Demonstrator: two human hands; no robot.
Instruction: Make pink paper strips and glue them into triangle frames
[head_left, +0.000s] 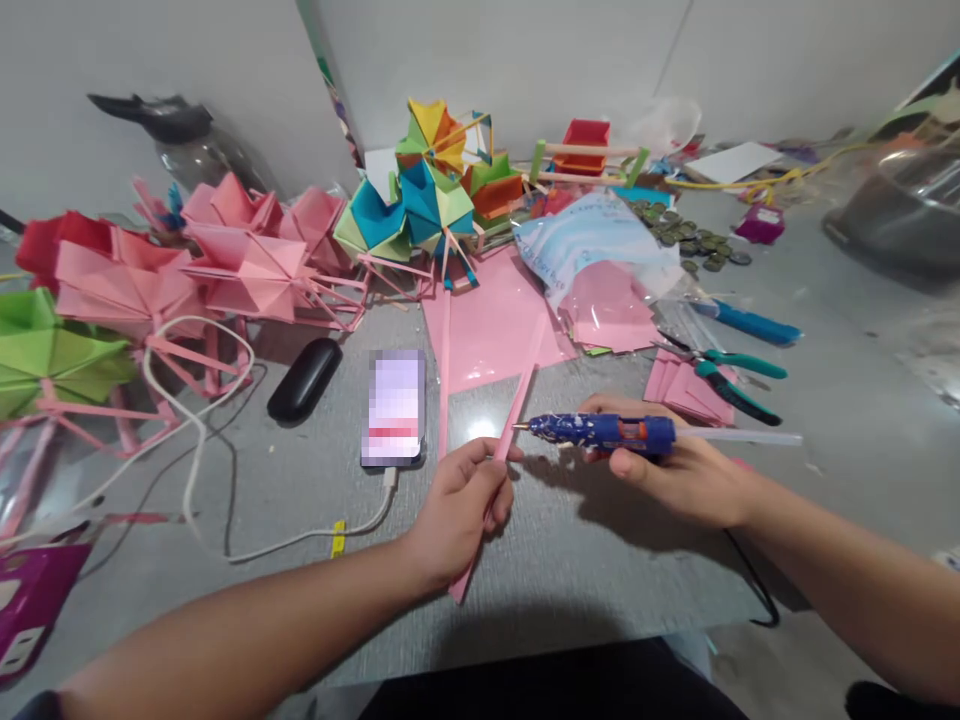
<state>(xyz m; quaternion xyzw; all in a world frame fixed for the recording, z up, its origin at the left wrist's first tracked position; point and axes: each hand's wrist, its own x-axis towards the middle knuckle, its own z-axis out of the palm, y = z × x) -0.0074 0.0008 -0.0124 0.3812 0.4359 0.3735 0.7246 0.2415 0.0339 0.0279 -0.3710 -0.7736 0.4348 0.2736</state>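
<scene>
My left hand [469, 500] is closed on a narrow pink paper strip [523, 385], which slants away from me above the table. In my right hand [675, 470] is a blue hot glue gun [592, 432], pointing left. Its metal nozzle meets or nearly meets the strip just beyond my left fingers; I cannot tell whether they touch. A clear glue stick [742, 437] sticks out of the gun's back. Another pink strip [445, 370] lies left of the held one, beside a pink paper sheet [480, 320].
A phone [394, 408] on a white cable [199, 470] and a black case [304, 380] lie left. Folded paper models [255, 265] line the back left. Pliers [739, 375], a blue-handled tool [757, 323], pink paper pieces [686, 385] and coins [701, 240] lie right.
</scene>
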